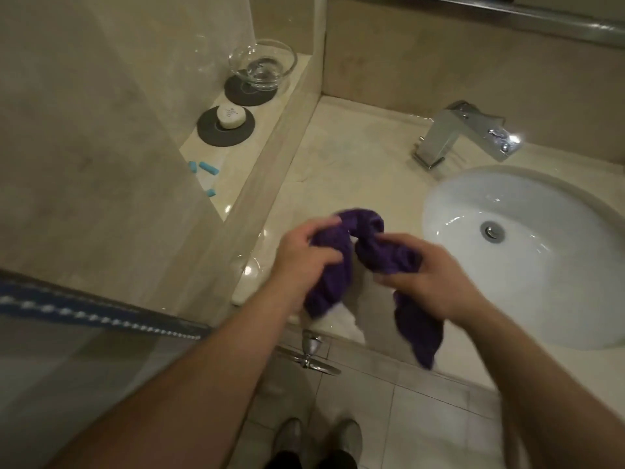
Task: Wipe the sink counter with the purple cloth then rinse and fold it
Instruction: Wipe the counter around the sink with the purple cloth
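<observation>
The purple cloth (363,231) is bunched into an arch above the front of the pale stone sink counter (338,170), left of the white basin (527,252). My left hand (304,255) grips its left part. My right hand (436,279) grips its right part. Both loose ends hang down past the counter's front edge. The chrome faucet (466,133) stands behind the basin, with no water seen running.
A raised ledge on the left carries a glass bowl (262,64) on a dark coaster, a small round soap (231,117) on another coaster, and several blue pieces (208,168). A glass shower panel stands at left. A chrome handle (309,350) sits below the counter edge. Tiled floor and my shoes lie below.
</observation>
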### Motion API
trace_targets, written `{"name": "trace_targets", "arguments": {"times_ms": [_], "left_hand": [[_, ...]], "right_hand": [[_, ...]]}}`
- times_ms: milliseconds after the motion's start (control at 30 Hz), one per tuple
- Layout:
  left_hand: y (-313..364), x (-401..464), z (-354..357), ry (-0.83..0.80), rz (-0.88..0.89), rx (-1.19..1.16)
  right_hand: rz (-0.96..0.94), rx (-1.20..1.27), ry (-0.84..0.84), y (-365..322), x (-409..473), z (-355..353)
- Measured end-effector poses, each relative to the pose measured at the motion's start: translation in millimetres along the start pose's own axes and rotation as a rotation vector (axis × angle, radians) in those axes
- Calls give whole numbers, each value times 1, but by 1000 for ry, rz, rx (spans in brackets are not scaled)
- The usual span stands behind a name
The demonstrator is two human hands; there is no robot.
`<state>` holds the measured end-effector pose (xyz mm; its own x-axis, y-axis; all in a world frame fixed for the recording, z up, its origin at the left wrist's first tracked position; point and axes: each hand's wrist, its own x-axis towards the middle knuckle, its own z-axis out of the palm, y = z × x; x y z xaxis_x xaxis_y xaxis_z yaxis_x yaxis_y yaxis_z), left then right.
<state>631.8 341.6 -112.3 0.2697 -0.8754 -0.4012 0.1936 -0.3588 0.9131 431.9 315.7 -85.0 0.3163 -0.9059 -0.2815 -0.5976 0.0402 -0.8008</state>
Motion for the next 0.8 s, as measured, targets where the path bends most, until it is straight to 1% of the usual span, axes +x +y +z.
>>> {"name": "trace_targets", "arguments": {"times_ms": [67,133,167,233,267,300,333,367,433,467,500,567,600,633,733,800], "left_hand": [[22,31,-5,90,94,179],[43,55,-4,113,223,379],[51,65,-3,131,308,529],[61,81,-5,205,489,853],[62,88,-7,213,549,987],[61,95,-8,184,569,1101],[57,101,-9,119,571,1187],[52,106,-7,29,578,1244],[36,114,0,-189,590,1321],[28,119,3,-275,568,1377],[22,125,5,-314,534,1446],[14,137,3,-288,502,1536],[14,140,2,-260,520,1566],[15,144,2,-241,547,1600],[37,150,5,-211,638,1752],[57,156,4,-113,670,1851]], "right_hand": [[-39,-87,57,0,18,-40],[-71,-75,109,-1,36,-65],[-70,-97,91,1,47,-70],[-54,-264,22,13,65,-71],[-44,-336,-2,20,72,-68],[-35,-357,-17,27,77,-65],[-23,-342,-29,34,80,-62],[-24,-325,-18,41,83,-58],[-21,-348,69,55,89,-47],[-24,-380,92,61,92,-39],[-41,-439,84,66,94,-30],[-119,-577,52,75,97,-13],[-154,-585,60,79,100,-8],[-174,-553,94,80,104,-10],[-223,-467,276,67,118,-31],[-256,-418,361,49,125,-49]]}}
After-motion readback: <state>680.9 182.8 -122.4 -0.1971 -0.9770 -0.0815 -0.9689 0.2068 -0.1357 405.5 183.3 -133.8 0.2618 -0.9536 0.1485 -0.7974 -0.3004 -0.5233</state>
